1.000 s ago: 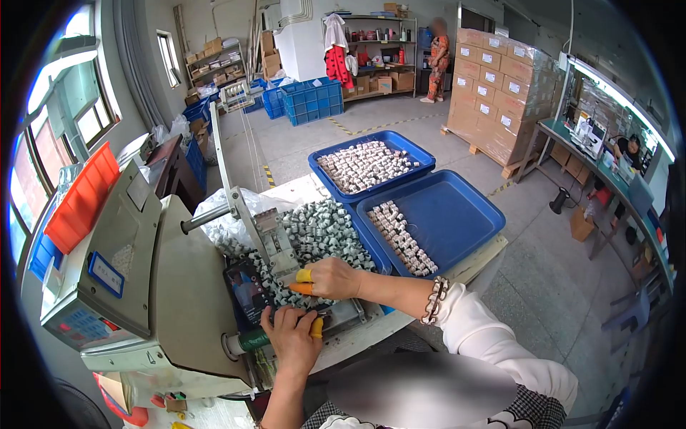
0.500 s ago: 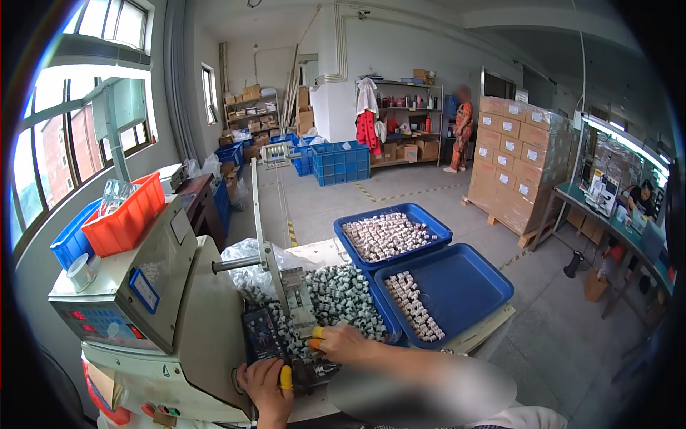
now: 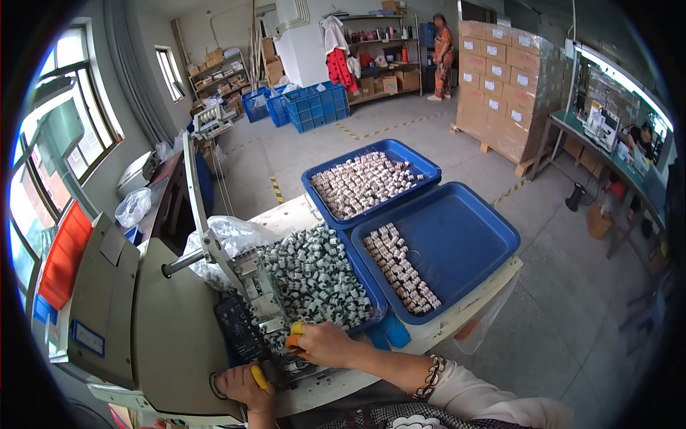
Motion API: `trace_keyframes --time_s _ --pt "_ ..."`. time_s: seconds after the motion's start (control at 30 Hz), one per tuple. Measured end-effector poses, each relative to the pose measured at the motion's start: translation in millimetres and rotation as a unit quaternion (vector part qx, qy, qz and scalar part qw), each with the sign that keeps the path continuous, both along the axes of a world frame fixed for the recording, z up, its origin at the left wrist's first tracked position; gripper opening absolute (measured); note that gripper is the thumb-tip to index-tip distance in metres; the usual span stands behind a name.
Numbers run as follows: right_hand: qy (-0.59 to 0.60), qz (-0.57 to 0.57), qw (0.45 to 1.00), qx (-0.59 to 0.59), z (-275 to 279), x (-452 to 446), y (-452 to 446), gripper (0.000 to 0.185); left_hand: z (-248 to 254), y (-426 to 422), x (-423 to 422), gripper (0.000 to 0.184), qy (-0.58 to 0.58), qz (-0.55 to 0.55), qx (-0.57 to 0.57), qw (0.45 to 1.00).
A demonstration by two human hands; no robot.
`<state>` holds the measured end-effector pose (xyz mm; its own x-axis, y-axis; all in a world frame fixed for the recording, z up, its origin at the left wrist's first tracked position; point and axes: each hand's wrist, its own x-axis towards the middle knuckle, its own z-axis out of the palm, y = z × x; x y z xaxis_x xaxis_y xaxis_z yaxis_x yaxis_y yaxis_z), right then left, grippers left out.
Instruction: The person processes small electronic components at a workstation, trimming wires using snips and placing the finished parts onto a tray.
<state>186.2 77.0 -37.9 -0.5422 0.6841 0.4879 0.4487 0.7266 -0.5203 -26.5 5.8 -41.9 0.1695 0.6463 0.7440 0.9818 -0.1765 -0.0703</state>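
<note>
My left hand (image 3: 246, 387) is at the front of the beige winding-type machine (image 3: 168, 322), its fingers curled beside a round fitting on the side. A yellow cover is on its thumb, close to a dark machine part. What it grips is hidden. My right hand (image 3: 327, 344), with yellow and orange finger covers, is pinched just below the metal fixture (image 3: 266, 304); anything between the fingertips is too small to make out. Behind it, many grey-white small parts (image 3: 314, 275) are heaped in a blue tray. A dark phone-like screen (image 3: 239, 329) lies left of the fixture.
Two blue trays stand to the right: the farther tray (image 3: 421, 170) is filled with pale wound parts, the nearer tray (image 3: 464, 236) has rows along its left side. A lever arm (image 3: 196, 189) rises from the machine. Stacked cartons (image 3: 500, 93) and two people are farther off.
The view has tilted downward and rotated, so the trays and machine sit differently in it. Both hands stay at the machine, the right one still pinched by the fixture.
</note>
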Motion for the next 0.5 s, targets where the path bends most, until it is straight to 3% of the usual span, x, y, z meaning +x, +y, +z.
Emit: trace_keyframes --time_s 0.17,0.5 --pt "0.072 0.019 0.997 -0.006 -3.7 -3.0 1.1 0.026 5.3 -2.8 -1.6 0.023 0.015 -0.002 0.013 1.0" --pt "0.096 0.025 0.995 -0.024 1.5 -8.5 1.0 0.019 4.8 -3.8 -9.7 0.031 0.044 0.04 0.011 0.998"
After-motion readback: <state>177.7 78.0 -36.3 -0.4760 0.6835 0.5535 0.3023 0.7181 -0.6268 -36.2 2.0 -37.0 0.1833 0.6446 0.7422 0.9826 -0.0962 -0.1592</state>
